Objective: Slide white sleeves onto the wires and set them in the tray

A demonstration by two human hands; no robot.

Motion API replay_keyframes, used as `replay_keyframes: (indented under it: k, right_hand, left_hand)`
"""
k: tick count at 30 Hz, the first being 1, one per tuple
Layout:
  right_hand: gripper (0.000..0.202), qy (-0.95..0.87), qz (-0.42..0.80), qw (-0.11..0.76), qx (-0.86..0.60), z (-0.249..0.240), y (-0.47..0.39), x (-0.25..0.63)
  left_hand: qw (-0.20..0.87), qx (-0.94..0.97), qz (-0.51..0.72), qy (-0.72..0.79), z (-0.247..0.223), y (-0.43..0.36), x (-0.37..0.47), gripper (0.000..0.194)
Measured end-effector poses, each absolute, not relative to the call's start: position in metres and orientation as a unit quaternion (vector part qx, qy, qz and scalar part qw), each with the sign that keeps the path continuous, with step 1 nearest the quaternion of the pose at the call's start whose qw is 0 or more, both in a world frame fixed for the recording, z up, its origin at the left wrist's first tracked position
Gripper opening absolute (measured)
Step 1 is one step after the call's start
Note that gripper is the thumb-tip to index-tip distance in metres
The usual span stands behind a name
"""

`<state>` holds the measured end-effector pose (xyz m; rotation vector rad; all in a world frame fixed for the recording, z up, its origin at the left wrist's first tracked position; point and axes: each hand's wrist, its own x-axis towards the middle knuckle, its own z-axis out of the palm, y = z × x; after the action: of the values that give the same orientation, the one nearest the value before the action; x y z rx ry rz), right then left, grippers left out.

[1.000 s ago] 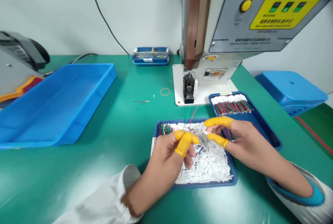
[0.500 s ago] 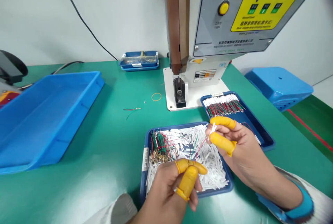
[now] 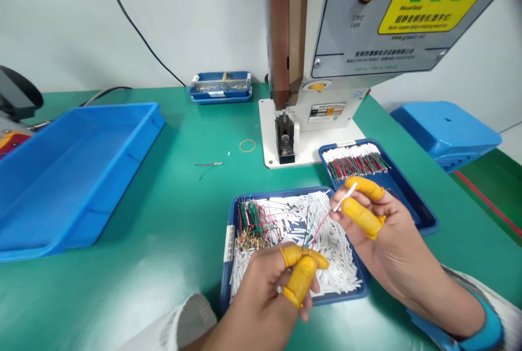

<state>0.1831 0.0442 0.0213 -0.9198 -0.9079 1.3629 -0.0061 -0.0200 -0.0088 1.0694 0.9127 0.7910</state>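
My left hand (image 3: 281, 285), with yellow finger cots, is pinched on thin wires (image 3: 313, 228) whose black, green and red ends fan upward. Between the yellow-covered thumb and finger of my right hand (image 3: 383, 236) is a short white tube (image 3: 345, 196), tilted. The red wire's tip reaches close to the tube's lower end; whether it has entered I cannot tell. Both hands are above a blue tray (image 3: 346, 295) holding a heap of white tubes (image 3: 340, 266) and a bundle of coloured wires (image 3: 253, 217) with brass-coloured ends.
Behind the right hand, a second blue tray (image 3: 411, 196) holds rows of white-tipped wires (image 3: 359, 161). A crimping machine (image 3: 285, 139) stands at the back. A large blue bin (image 3: 81, 177) is on the left. A loose wire (image 3: 210, 164) and a rubber band (image 3: 247, 146) lie mid-table.
My right hand has shifted slightly right, and the white tube now sticks out further and slants between its fingers. The left hand keeps its pinch on the wires. The view has moved slightly.
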Motion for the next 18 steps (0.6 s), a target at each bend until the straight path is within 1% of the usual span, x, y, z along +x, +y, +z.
replay_keyframes:
  k: [6,11,14,18]
  right_hand:
    - [0.019,-0.427,0.562,0.574,-0.416,0.017,0.043,0.1866]
    - [0.021,-0.398,0.565,0.59,-0.418,0.0165,0.0425,0.1855]
    - [0.02,-0.411,0.559,0.581,-0.425,0.0176,0.0427,0.185]
    - [0.023,-0.42,0.553,0.575,-0.432,0.0181,0.0424,0.1854]
  left_hand:
    - [0.678,0.493,0.344,0.422,-0.0075,-0.0222,-0.0086,0.012]
    - [0.674,0.493,0.335,0.437,-0.0061,-0.0233,-0.0093,0.012]
    - [0.668,0.499,0.338,0.436,-0.009,-0.0231,-0.0098,0.015]
    - [0.669,0.504,0.343,0.426,-0.0135,-0.0217,-0.0094,0.021]
